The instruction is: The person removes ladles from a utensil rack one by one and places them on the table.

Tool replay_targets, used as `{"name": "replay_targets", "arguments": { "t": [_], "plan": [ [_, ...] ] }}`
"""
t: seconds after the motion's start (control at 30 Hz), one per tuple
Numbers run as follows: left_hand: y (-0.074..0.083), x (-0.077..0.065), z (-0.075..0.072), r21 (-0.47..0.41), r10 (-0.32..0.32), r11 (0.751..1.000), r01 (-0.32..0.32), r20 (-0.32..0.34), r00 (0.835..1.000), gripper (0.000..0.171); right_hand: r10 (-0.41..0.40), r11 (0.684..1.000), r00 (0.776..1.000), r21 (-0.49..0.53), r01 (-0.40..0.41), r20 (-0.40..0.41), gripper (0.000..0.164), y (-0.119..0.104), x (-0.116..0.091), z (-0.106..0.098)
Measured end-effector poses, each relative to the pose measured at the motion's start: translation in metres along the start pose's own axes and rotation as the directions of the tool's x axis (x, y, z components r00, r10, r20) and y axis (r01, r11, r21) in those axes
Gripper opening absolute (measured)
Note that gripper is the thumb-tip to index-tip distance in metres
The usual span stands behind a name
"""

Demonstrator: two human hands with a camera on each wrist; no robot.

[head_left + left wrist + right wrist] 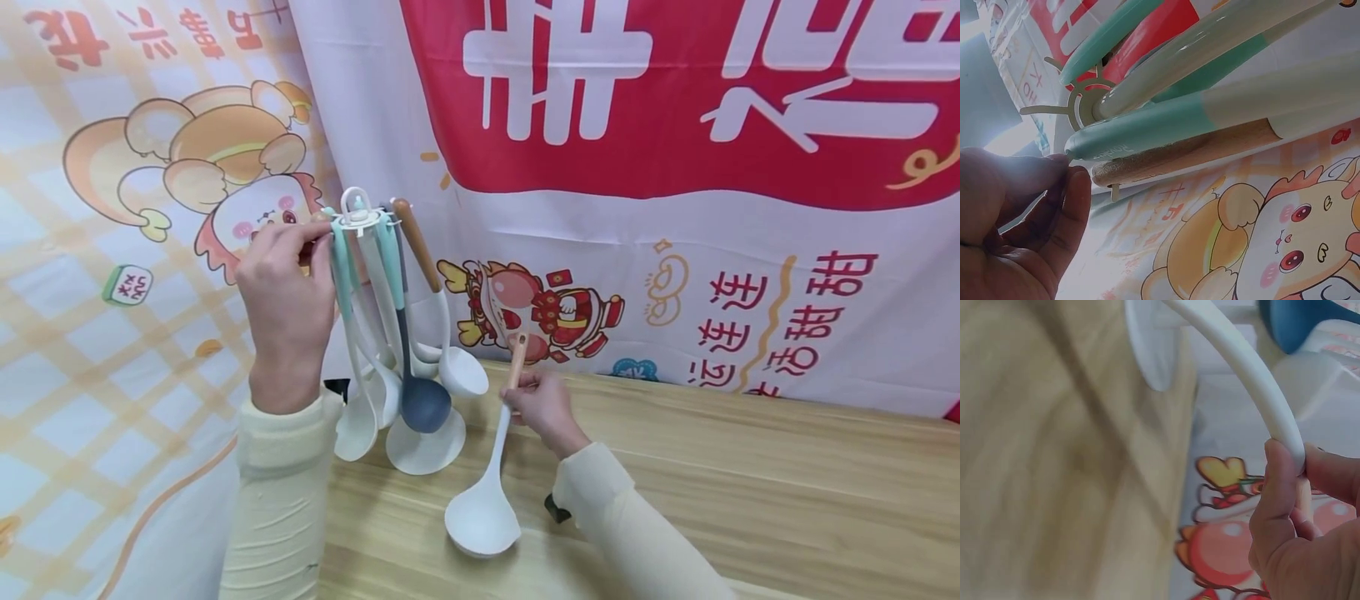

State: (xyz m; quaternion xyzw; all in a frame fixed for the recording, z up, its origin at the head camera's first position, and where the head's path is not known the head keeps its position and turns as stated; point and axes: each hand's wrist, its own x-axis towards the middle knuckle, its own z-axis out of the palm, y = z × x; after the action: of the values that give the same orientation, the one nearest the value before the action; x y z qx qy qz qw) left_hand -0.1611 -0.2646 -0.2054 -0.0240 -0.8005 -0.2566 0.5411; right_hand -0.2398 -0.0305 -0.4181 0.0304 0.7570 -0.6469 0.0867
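My left hand (288,308) is at the top of a white utensil rack (358,218). In the left wrist view its thumb and forefinger pinch a hook tip right at the end of a turquoise handle (1141,128). That handle belongs to one of several hanging utensils. My right hand (546,408) grips a white ladle (483,517) by its shaft, just below the wooden handle (517,360). The ladle's handle points up and away, and its bowl hangs low over the table. In the right wrist view the thumb and fingers pinch the curved white shaft (1247,369).
A dark blue-grey ladle (425,404) and a white ladle with a brown handle (463,372) hang on the rack. The rack's round white base (427,450) stands on the wooden table (720,483). Printed cloths (375,100) hang behind and at the left.
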Motion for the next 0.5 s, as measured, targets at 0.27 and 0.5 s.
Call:
{"name": "replay_targets", "arguments": {
  "t": [0.27,0.5],
  "plan": [
    [-0.002,0.000,-0.001,-0.027,0.017,0.999,-0.018,-0.034,0.999,0.022,0.069,0.996,0.998,-0.062,-0.069,-0.008,0.018,0.015,0.005,0.020],
    [-0.002,0.000,0.000,-0.030,0.020,0.999,-0.021,-0.023,1.000,0.021,0.103,0.971,0.994,-0.212,-0.110,-0.042,0.019,0.025,0.017,0.029]
  ]
}}
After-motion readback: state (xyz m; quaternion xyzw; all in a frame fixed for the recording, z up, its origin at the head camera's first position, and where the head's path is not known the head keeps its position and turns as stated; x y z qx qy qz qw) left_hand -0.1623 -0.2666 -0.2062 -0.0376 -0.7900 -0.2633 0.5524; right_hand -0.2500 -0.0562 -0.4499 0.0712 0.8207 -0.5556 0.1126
